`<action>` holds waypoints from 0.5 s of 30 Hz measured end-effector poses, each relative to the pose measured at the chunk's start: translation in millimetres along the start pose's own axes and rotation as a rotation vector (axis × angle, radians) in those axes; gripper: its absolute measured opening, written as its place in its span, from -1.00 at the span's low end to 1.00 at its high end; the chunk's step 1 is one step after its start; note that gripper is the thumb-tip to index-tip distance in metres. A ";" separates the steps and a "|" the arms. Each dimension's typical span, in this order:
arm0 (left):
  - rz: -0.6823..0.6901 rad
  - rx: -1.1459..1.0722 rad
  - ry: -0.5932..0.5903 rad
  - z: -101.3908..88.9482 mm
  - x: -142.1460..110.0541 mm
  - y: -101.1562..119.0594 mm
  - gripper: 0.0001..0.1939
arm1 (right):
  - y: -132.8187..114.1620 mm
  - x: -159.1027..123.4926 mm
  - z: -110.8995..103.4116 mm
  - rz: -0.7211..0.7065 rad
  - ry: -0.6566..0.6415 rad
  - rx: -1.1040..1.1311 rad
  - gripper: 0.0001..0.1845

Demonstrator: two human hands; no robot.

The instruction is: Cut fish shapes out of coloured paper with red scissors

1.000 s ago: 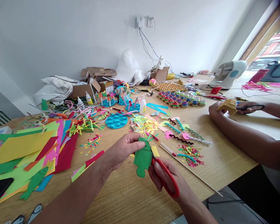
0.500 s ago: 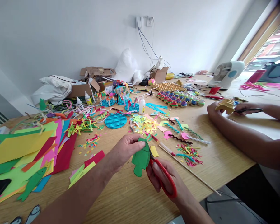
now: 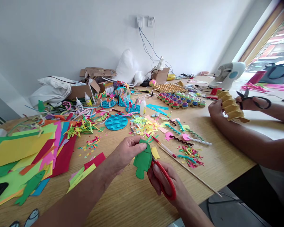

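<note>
Between the thumb and fingers of my left hand [image 3: 130, 151] is a green paper fish [image 3: 142, 160] with pencil lines on it. My right hand [image 3: 167, 179] grips red-handled scissors [image 3: 167, 183], whose blades meet the fish's right edge and are partly hidden by it. Just behind lie a small yellow paper piece [image 3: 155, 153] and a brush with a red and white handle [image 3: 164, 146]. A wooden stick [image 3: 191, 171] slants away to the right. Another green fish cutout [image 3: 29, 187] rests on the coloured paper at left.
Stacked coloured paper [image 3: 19, 151] covers the left side. A blue scalloped disc [image 3: 116, 122], paper scraps [image 3: 145, 126] and a glue bottle [image 3: 143, 107] lie farther back. At right, a co-worker's hands hold an egg-carton piece [image 3: 230, 105] and black scissors [image 3: 245, 96]; a fan [image 3: 229, 74] stands behind.
My hands, the green fish and the red scissors stay nearly in place, the scissors shifting slightly left. The co-worker has raised and turned the egg-carton piece, and the black scissors have opened away from it.
</note>
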State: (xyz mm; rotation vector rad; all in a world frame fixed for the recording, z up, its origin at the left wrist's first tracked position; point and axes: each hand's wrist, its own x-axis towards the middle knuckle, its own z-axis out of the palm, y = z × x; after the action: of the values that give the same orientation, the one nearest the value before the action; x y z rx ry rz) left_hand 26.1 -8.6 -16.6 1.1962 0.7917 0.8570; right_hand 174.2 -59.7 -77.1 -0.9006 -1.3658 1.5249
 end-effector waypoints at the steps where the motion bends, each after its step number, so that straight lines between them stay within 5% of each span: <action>1: -0.003 0.003 0.004 -0.3 0.1 -0.3 -0.82 | 0.0 0.0 0.2 -0.001 0.001 -0.006 -0.49; 15: -0.052 0.047 -0.021 1.2 -0.3 -0.2 -0.78 | -1.2 -1.3 1.8 0.036 0.033 -0.037 -0.49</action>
State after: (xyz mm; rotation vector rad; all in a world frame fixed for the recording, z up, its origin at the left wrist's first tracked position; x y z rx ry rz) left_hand 27.0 -9.4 -16.5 1.2191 0.8265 0.7860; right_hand 173.2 -61.5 -75.7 -0.9737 -1.3652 1.5094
